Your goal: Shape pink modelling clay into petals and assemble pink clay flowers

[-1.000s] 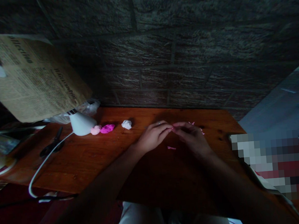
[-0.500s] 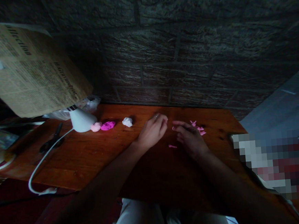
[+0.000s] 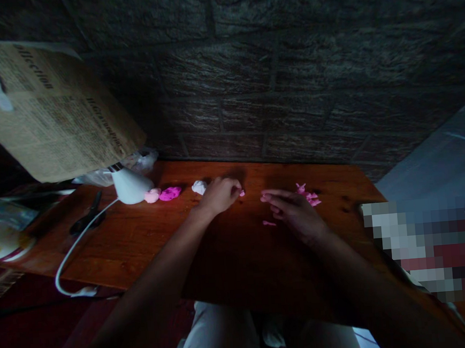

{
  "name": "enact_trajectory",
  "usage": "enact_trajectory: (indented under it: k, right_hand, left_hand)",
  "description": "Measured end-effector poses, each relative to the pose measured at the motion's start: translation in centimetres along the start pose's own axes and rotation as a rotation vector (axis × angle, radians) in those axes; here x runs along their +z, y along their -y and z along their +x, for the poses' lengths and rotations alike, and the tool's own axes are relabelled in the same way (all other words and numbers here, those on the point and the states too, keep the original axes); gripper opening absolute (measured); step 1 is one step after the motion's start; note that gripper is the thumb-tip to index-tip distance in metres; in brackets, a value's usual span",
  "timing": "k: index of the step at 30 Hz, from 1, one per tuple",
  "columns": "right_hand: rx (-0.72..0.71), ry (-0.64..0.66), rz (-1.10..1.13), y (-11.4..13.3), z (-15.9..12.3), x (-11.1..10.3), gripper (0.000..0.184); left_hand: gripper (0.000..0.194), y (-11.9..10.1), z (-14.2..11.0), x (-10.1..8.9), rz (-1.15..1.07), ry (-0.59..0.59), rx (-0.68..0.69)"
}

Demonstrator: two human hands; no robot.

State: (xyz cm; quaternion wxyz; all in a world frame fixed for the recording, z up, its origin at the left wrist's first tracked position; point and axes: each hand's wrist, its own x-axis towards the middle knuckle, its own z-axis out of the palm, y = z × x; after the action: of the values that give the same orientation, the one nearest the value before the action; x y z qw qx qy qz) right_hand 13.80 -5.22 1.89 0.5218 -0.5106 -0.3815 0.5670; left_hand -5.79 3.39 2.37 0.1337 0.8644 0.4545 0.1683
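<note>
Your left hand [image 3: 220,195] had shifted leftward, near the white lump [image 3: 198,187], seemingly pinching a pink bit [image 3: 242,193] over the table [image 3: 129,246]; your right hand [image 3: 300,214] pinched a second bit [image 3: 263,198] near the pink pieces [image 3: 309,196]. Dividing small bits seemed in hand, calling for light control.

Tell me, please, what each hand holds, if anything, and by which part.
The left hand holds an irregular pink clay-like bit, seemingly by its upper edge; for the right hand, I cannot tell.
</note>
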Motion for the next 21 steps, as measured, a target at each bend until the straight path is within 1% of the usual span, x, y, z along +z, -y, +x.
enact_trajectory:
  k: [3,5,9,12,15,18,21]
  right_hand:
    - [0.0,0.0,0.02,0.05,0.01,-0.13,0.041]
    - [-0.001,0.003,0.023,0.08,0.06,-0.22,0.039]
    - [-0.014,0.023,-0.01,-0.13,0.26,-0.47,0.035]
    - [-0.021,0.024,-0.018,-0.35,0.36,-0.65,0.035]
    - [-0.035,0.02,-0.003,-0.41,0.35,-0.7,0.038]
    - [-0.054,0.043,0.019,-0.39,0.27,-0.66,0.036]
    - [-0.066,0.088,0.011,-0.42,0.19,-0.56,0.035]
  left_hand:
    - [0.024,-0.11,0.06,0.33,0.0,0.025,-0.004]
    - [0.025,-0.06,0.09,0.56,-0.004,0.022,0.01]
    - [0.025,0.23,0.11,0.85,-0.006,0.031,0.032]
    - [0.022,0.4,0.11,0.88,-0.019,0.034,0.039]
    - [0.023,0.22,0.08,0.85,-0.004,0.011,0.014]
    - [0.024,-0.1,0.09,0.85,-0.004,0.008,-0.012]
    - [0.021,-0.19,0.2,0.98,-0.046,-0.001,-0.011]
